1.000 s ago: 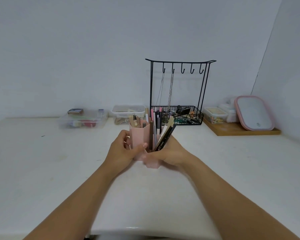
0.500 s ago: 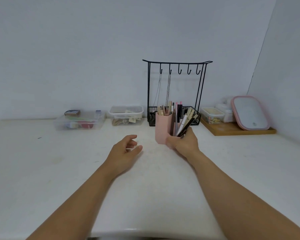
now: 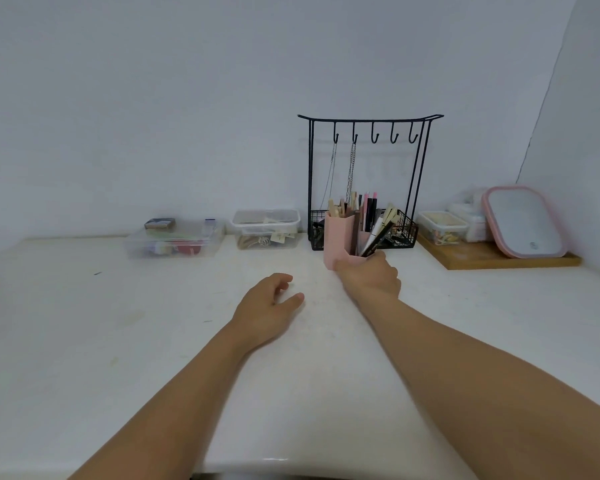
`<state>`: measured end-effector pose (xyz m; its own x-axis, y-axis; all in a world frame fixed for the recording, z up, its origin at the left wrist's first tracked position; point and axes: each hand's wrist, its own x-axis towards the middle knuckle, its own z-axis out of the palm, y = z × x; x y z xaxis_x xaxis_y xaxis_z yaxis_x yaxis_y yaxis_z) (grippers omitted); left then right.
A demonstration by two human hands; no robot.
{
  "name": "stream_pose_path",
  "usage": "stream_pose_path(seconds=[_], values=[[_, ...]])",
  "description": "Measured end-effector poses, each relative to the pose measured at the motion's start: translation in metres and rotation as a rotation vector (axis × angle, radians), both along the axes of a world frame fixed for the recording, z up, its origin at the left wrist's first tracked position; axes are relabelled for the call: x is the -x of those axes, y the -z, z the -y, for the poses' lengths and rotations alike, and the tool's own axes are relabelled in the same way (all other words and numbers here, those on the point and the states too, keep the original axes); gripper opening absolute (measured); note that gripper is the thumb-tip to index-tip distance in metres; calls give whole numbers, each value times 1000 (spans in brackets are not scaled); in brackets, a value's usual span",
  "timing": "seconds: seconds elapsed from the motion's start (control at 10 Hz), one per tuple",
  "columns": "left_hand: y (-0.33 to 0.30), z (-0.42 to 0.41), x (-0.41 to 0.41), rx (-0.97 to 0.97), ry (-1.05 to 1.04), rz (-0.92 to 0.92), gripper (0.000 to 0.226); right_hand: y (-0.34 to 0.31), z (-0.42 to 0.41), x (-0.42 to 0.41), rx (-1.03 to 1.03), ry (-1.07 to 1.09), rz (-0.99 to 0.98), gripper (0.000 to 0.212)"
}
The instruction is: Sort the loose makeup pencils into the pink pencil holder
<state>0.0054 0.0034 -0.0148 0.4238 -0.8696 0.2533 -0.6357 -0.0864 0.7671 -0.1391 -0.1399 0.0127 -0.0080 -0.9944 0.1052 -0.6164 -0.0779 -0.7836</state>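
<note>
The pink pencil holder [image 3: 337, 237] stands upright on the white table, just in front of the black wire rack. Several makeup pencils [image 3: 367, 216] stick out of its compartments, some leaning right. My right hand [image 3: 371, 277] is wrapped around the holder's low front compartment, hiding its base. My left hand [image 3: 269, 304] hovers low over the table to the left of the holder, fingers loosely spread, holding nothing. No loose pencils show on the table.
A black wire jewellery rack [image 3: 368, 181] with hanging chains stands behind the holder. Two clear plastic boxes [image 3: 174, 237] [image 3: 265, 228] sit at the back left. A wooden board [image 3: 492, 259] with small containers and a pink-rimmed mirror [image 3: 523, 221] is at the back right.
My right hand has carried the holder away from me and to the right, up to the wire rack. My left hand let go of it and stayed behind, open.
</note>
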Motion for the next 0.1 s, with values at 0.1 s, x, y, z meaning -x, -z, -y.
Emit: stream_pose_path(seconds=[0.1], values=[[-2, 0, 0, 31, -15, -62, 42, 1, -1, 9, -39, -100, 23, 68]])
